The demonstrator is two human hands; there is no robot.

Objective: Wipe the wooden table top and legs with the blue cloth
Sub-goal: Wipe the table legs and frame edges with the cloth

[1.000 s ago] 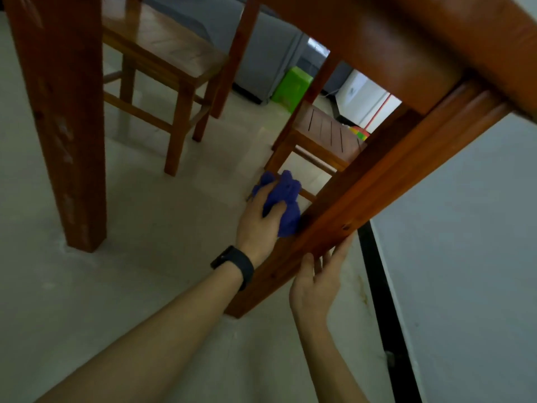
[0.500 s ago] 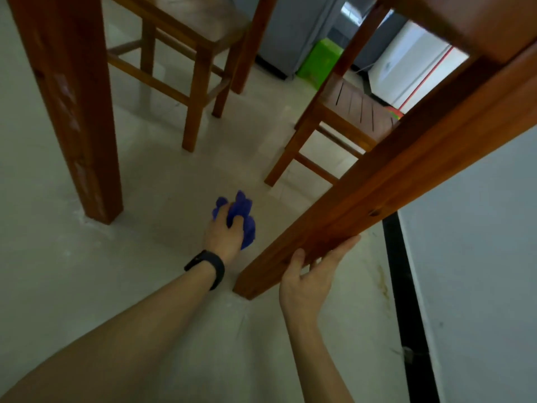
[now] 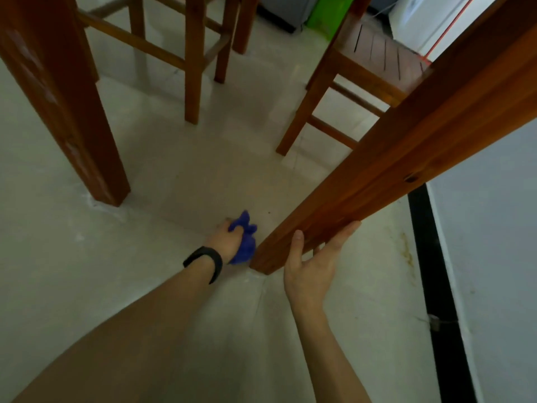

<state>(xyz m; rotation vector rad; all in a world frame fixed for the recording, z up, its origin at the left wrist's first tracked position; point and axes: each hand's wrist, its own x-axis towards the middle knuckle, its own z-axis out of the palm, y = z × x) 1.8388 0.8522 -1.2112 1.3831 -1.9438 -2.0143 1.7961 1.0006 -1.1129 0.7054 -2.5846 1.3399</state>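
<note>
The left hand has gone down the table leg since 1 second ago. Back then it held the blue cloth up against the middle of the leg. Now the cloth is at the very bottom of the leg, just above the floor. The left hand holds the cloth bunched up tight in its fingers, and the cloth touches the left side of the leg near its foot. A black band sits on the left wrist.

The right hand is still on the leg, low down. Its fingers are straight and spread a little, lying flat on the near side of the wood. The thumb points up along the leg.

The leg leans up and to the right across the view. To the right of it runs a black strip along the foot of a pale wall, close by. To the left there is open floor as far as the other table leg, which stands well apart.

Farther back are 2 wooden chairs: 1 in the middle, 1 on the right. A green box shows behind them.
</note>
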